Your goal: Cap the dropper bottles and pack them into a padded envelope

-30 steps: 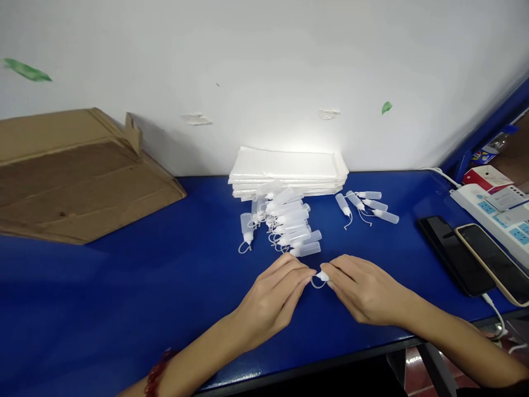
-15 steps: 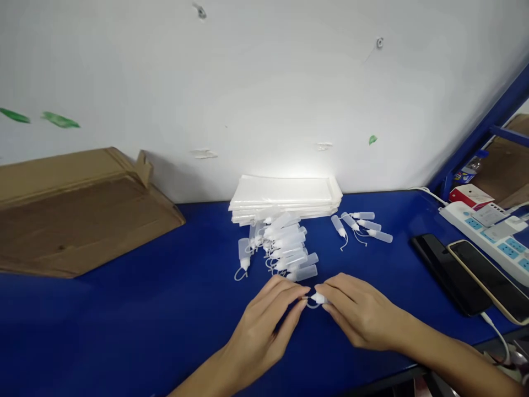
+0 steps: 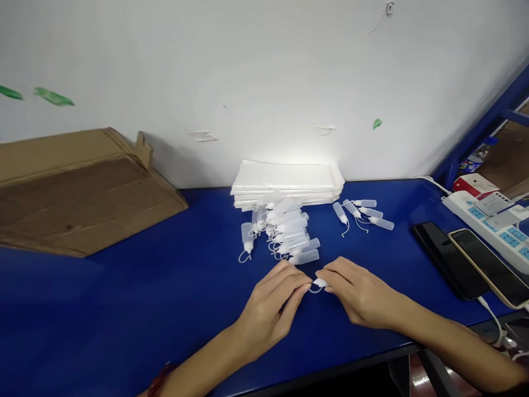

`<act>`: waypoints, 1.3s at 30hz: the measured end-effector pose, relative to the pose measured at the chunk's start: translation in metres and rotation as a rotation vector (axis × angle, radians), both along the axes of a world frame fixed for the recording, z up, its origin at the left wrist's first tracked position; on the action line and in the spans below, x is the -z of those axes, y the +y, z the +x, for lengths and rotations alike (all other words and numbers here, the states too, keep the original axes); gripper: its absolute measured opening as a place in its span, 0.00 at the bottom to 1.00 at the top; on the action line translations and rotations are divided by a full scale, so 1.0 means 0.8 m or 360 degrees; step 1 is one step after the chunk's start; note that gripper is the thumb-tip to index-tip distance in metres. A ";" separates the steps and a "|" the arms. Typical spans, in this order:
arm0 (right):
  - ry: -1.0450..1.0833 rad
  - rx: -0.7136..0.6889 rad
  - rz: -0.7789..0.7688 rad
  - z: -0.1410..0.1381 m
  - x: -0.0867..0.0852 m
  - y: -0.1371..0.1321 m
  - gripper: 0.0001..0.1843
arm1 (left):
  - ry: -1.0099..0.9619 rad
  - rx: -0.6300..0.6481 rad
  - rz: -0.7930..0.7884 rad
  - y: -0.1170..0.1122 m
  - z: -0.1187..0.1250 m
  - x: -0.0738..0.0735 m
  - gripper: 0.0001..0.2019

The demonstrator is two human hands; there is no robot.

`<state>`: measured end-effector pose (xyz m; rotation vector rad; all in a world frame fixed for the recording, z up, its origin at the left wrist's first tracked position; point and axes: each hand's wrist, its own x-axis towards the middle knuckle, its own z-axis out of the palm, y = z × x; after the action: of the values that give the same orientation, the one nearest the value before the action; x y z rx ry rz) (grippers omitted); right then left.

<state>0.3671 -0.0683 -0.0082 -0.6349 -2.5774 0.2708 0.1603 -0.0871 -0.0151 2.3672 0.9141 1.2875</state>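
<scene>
My right hand (image 3: 359, 292) is closed round a small white dropper bottle (image 3: 319, 282), whose nozzle points left. Most of the bottle's body is hidden by the fingers. A thin strap (image 3: 316, 291) curves from the bottle's neck to my left hand (image 3: 278, 303), whose thumb and fingertips pinch its end at the nozzle tip. The small cap, if there, is covered by those fingertips. Just beyond my hands lies a pile of translucent dropper bottles (image 3: 289, 226), with looped straps at their necks. Farther right lies a smaller group of bottles (image 3: 371, 212), their straps hanging loose.
Behind the pile, a stack of white plastic packets (image 3: 287, 179) rests against the wall. Folded cardboard (image 3: 86, 207) is at the left of the blue table (image 3: 136, 309). Two phones (image 3: 450, 259) (image 3: 490, 267) and a power strip (image 3: 490, 226) with cables lie at the right.
The whole view has shifted, so the table sits higher in the picture. My left fingertips have closed in on the nozzle tip; the right hand keeps its hold on the bottle.
</scene>
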 end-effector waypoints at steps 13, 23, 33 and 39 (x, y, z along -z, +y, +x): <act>-0.0002 -0.0007 0.0015 -0.002 0.005 -0.001 0.18 | 0.0020 0.0097 -0.0057 0.000 0.001 0.004 0.12; -0.0137 0.0502 0.0021 0.020 -0.010 0.030 0.29 | 0.0039 -0.0249 -0.0001 0.026 -0.031 -0.003 0.06; -0.0244 0.1137 0.0365 0.090 -0.007 0.084 0.15 | -0.0272 -0.1234 -0.0148 0.077 -0.069 0.014 0.10; -0.0630 0.1250 0.0346 0.095 0.000 0.085 0.14 | -0.0267 -0.1056 -0.0163 0.095 -0.066 0.020 0.17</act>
<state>0.4435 0.0001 -0.0079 -1.6582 -2.4093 -0.4249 0.1074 -0.0111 -0.0307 1.8958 1.7451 1.5751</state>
